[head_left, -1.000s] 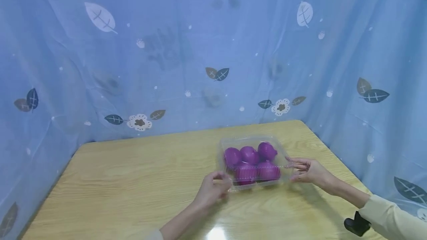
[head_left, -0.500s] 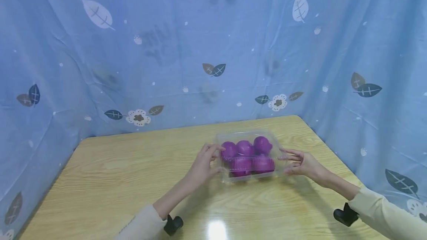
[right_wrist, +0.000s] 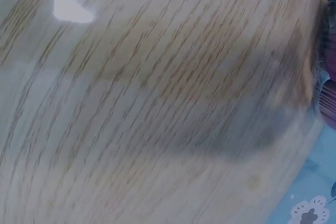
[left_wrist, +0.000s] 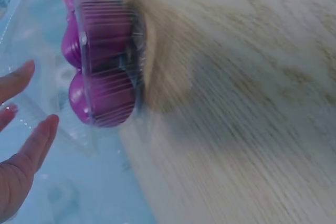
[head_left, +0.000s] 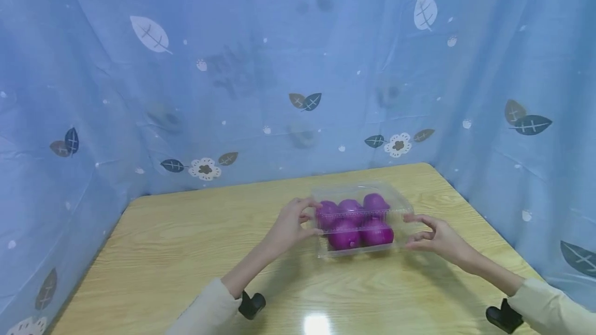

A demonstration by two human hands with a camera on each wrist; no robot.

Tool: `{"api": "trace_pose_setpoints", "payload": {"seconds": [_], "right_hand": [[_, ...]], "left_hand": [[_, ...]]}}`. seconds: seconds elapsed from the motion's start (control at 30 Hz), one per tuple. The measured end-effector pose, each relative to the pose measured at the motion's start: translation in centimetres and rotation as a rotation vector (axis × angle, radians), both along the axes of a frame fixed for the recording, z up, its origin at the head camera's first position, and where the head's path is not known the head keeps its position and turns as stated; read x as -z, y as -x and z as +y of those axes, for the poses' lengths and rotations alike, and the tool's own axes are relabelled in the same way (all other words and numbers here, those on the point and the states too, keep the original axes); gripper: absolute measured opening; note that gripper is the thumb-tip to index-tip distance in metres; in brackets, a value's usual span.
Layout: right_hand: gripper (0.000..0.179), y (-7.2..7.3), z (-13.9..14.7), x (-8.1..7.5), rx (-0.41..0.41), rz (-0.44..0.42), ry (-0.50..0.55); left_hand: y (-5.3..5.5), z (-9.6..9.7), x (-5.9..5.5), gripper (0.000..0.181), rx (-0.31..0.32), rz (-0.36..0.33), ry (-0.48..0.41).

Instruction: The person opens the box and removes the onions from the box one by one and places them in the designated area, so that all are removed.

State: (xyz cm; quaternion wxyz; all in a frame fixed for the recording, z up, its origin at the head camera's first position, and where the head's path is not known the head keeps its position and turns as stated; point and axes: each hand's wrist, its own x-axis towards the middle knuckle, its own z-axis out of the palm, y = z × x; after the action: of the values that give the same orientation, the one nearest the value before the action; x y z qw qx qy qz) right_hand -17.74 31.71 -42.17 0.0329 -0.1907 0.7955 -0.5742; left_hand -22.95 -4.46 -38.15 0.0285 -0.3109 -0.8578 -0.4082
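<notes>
A clear plastic clamshell box [head_left: 326, 254] holds several purple onions [head_left: 344, 237] on the table. Its see-through lid [head_left: 396, 203] stands partly raised at the front, leaving a gap above the base. My left hand [head_left: 291, 221] is at the box's left side, index fingertip by the lid edge and thumb lower near the base rim. In the left wrist view its fingers [left_wrist: 39, 137] are spread and fairly straight beside the lid. At the right side, my right hand [head_left: 437, 239] has its index fingertip at the lid's corner, thumb lower down. The right wrist view hides that hand.
The wooden table [head_left: 195, 257] ends at the back against a blue patterned curtain [head_left: 251, 66], which also hangs along both sides. Black wrist devices [head_left: 252, 305] sit under the pale sleeves [head_left: 207, 306]. A bright reflection lies on the near tabletop.
The lid's front edge has risen, widening the gap over the base. My left hand has moved up and forward from the front left corner. The right hand stays at the right side.
</notes>
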Motion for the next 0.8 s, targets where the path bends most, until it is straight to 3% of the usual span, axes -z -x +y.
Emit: {"api": "trace_pose_setpoints", "payload": {"seconds": [0.1, 0.23, 0.4, 0.57, 0.8], "right_hand": [[0.051, 0.5, 0.1, -0.2, -0.046, 0.031, -0.042], [0.03, 1.1, 0.3, -0.3, -0.057, 0.168, -0.155], [0.012, 1.2, 0.7, -0.6, -0.068, 0.278, -0.223], [0.009, 1.0, 1.2, -0.7, -0.083, 0.271, -0.249], [0.007, -0.9, 2.7, -0.4, -0.077, 0.233, -0.268]], "left_hand": [[0.5, -0.2, -0.6, 0.049, -0.006, 0.017, 0.016], [1.4, -0.2, -1.4, 0.048, 0.015, 0.026, -0.015], [3.3, 0.0, -2.0, 0.046, 0.025, 0.081, -0.08], [5.6, 0.5, -2.3, 0.041, 0.013, 0.192, -0.118], [8.3, 2.3, -3.0, 0.036, -0.003, 0.16, -0.117]]}}
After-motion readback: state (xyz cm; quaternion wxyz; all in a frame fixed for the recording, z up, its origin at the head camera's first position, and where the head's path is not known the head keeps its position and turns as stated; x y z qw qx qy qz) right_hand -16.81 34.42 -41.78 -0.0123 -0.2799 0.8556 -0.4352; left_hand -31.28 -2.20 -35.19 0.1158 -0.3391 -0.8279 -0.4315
